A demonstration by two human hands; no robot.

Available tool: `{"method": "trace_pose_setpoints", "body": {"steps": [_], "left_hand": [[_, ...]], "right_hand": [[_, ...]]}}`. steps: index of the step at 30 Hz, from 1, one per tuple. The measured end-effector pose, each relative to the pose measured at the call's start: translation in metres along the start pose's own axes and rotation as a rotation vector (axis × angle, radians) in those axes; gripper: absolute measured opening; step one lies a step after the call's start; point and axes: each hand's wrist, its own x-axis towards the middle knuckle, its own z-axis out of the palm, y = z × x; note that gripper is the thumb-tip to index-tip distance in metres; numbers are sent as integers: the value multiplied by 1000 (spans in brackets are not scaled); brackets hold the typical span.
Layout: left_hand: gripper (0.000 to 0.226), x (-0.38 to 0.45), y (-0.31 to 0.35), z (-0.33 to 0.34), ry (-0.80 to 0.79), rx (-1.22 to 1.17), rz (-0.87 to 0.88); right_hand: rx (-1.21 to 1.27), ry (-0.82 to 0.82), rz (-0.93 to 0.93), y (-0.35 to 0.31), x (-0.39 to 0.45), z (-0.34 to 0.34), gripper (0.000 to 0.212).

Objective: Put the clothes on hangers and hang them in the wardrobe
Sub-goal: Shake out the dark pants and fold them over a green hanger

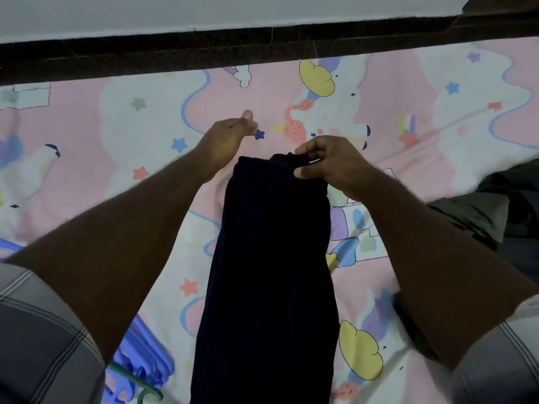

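Over bedsheet (116, 118): right hand (329, 164) pinches dark garment (271, 258); left hand (227, 141) loose.

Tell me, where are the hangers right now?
In the head view the blue hangers lie stacked on the bedsheet at the bottom left, beneath the person's left forearm and left of the dark garment; a green hanger lies across them.

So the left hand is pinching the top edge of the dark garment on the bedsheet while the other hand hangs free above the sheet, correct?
Not quite: the hands are swapped. In the head view the right hand pinches the top edge of the dark garment lying on the patterned bedsheet, and the left hand is the one free above the sheet, holding nothing.
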Motion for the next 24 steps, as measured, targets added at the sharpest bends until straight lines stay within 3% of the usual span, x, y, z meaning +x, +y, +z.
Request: {"method": "trace_pose_setpoints", "body": {"steps": [4, 8, 14, 20, 24], "left_hand": [[67, -15, 44, 12, -197, 137, 120], [80, -29, 55, 21, -375, 277, 118], [82, -44, 58, -6, -366, 590, 79], [49, -62, 43, -33, -411, 821, 170], [42, -77, 28, -37, -328, 860, 273]], "right_hand": [[-108, -25, -127, -13, -24, 5, 36], [-164, -2, -208, -18, -44, 5, 37], [-122, 78, -210, -15, -63, 1, 34], [-154, 143, -199, -14, -72, 9, 37], [-226, 161, -183, -18, -80, 14, 42]]}}
